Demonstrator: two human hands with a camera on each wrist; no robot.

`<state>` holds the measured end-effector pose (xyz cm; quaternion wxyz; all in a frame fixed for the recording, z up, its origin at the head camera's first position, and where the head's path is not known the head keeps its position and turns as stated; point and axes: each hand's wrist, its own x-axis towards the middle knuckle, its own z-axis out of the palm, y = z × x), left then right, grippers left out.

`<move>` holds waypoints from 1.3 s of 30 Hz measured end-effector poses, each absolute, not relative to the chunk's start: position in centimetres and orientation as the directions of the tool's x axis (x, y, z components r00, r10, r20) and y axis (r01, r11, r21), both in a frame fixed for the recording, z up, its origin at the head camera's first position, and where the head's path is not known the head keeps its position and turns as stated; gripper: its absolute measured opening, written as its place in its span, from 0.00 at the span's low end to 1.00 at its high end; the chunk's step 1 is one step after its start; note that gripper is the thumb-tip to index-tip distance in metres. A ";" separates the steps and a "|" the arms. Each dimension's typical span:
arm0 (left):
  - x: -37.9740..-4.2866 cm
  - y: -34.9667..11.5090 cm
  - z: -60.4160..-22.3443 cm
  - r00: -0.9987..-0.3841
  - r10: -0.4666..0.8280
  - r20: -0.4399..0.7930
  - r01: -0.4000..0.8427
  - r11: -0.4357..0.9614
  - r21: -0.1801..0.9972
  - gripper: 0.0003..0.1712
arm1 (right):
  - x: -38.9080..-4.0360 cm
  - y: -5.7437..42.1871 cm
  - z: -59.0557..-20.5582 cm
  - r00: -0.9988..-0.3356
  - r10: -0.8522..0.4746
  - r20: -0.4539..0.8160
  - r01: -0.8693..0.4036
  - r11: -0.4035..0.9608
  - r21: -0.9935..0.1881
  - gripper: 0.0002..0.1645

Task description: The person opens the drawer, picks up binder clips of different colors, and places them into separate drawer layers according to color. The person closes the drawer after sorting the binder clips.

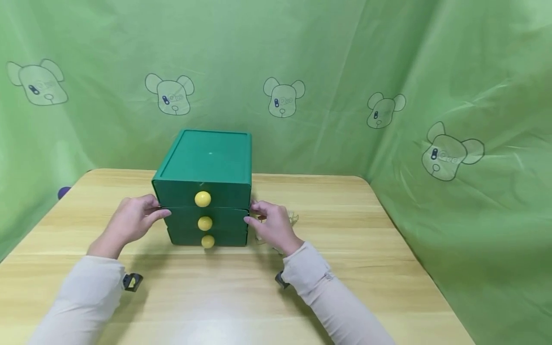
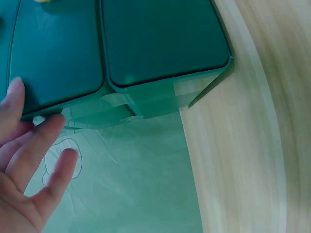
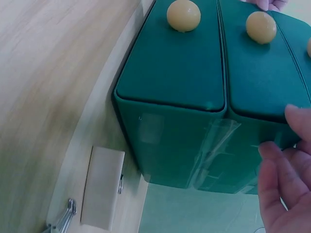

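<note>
A green drawer cabinet [image 1: 211, 155] stands on the table with its front facing me. It has three stacked drawers, each with a round yellow knob [image 1: 202, 199]. My left hand [image 1: 131, 220] grips its left side near the seam below the top drawer, thumb at the front edge. On the opposite side my right hand [image 1: 276, 227] holds the cabinet at a similar height, its thumb [image 3: 299, 119] on the front edge and fingers along the side wall. Clear tape [image 3: 216, 145] crosses the side seam in the right wrist view. All three drawers look closed.
Right of the cabinet, partly hidden by my right hand, lies a small pale box [image 3: 102, 187] beside a shiny metal-looking piece [image 3: 67, 218]. The wooden table [image 1: 345, 249] ends at a green curtain [image 1: 327, 57]. Something purple [image 1: 63, 192] shows past the left table edge.
</note>
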<state>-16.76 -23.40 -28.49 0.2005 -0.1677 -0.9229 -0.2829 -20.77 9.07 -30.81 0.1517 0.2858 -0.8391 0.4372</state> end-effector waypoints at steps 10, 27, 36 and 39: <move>-17.0 -22.8 -29.1 -0.819 0.143 0.556 0.424 0.804 0.417 0.14 | -20.9 8.6 -31.1 -0.798 -0.298 0.524 -0.600 0.463 -0.652 0.10; -18.1 -20.4 -25.4 -0.814 0.050 0.579 0.469 0.646 0.603 0.40 | -18.6 8.1 -31.2 -0.723 -0.429 0.542 -0.691 0.468 -0.551 0.08; -20.1 -19.9 -26.5 -0.730 0.034 0.683 0.592 0.530 0.607 0.21 | -18.5 5.0 -32.7 -0.648 -0.755 -0.104 -0.665 0.627 -0.405 0.43; -20.2 -19.7 -26.4 -0.734 0.006 0.679 0.586 0.511 0.629 0.22 | -18.8 4.0 -33.1 -0.630 -0.760 -0.160 -0.666 0.635 -0.392 0.47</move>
